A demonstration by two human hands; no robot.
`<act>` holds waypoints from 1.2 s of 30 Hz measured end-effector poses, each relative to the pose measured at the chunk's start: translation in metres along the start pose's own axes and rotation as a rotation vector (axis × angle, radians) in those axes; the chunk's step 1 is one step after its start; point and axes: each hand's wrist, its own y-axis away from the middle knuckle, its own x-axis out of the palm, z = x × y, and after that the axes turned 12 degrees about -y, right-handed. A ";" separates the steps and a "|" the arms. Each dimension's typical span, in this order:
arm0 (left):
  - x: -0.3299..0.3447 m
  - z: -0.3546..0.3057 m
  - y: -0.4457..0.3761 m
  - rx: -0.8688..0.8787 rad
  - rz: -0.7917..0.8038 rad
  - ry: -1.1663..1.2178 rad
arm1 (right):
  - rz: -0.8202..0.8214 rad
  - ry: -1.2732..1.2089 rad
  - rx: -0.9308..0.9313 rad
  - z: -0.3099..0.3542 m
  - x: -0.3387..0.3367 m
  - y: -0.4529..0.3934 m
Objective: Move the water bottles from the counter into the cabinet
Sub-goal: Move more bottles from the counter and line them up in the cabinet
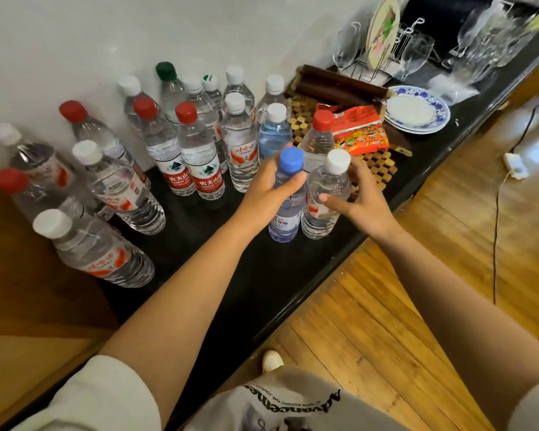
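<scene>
Near the counter [293, 275] edge, two hand-held bottles [288, 194], upright.

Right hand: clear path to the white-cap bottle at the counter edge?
Probably yes. The right hand is open right beside the white-cap bottle, with nothing between them; the left hand grips only the neighbouring blue-cap bottle.

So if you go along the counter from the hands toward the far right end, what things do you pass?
blue-capped bottle in the left hand → white-capped bottle by the right hand → red snack packet → blue-and-white plates → wine glasses
</scene>
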 end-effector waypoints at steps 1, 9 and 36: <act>0.001 0.000 -0.001 0.004 0.012 -0.006 | 0.018 -0.008 0.005 -0.002 0.001 -0.003; -0.003 0.002 -0.001 0.004 0.071 -0.022 | 0.127 -0.280 0.108 -0.012 0.004 -0.003; -0.139 0.030 0.293 -0.180 -0.246 0.045 | 0.442 -0.694 0.248 0.049 0.179 0.121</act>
